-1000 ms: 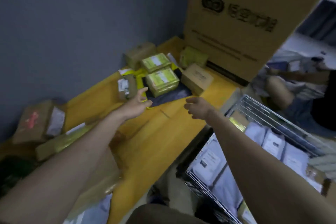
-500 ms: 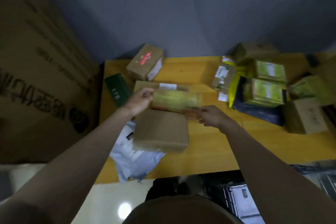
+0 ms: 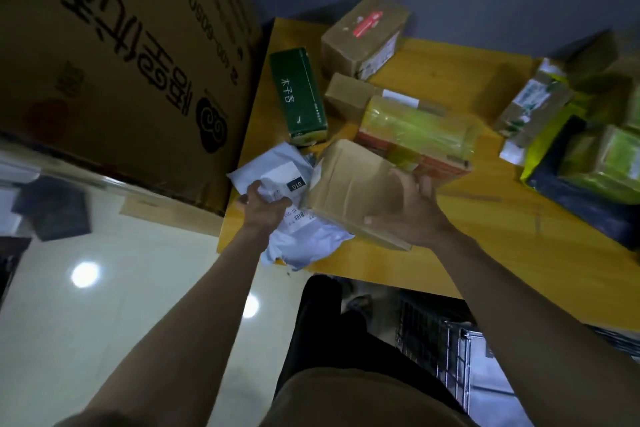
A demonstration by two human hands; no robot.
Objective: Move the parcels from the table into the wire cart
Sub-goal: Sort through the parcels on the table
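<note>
My left hand (image 3: 262, 206) grips a white poly mailer (image 3: 287, 180) at the near left corner of the yellow table (image 3: 491, 243). My right hand (image 3: 412, 208) holds a flat brown cardboard box (image 3: 349, 184), tilted up off the table, with thumb on its near edge and fingers on its far edge. Just behind it lies a parcel wrapped in yellow-green film (image 3: 415, 130). A green carton (image 3: 299, 94) and a brown box with a red mark (image 3: 365, 31) sit further back. The wire cart (image 3: 450, 350) shows at lower right, under the table edge.
A huge printed cardboard box (image 3: 121, 45) stands at the left against the table. More parcels in yellow and green wrap (image 3: 609, 156) and a dark bag (image 3: 581, 201) crowd the right end. Grey wall behind; glossy floor (image 3: 104, 305) at lower left.
The view swung from the table's right end to its left end. My left hand dropped from the film-wrapped parcel to the white mailer, and my right hand took hold of the brown box, tilting it.
</note>
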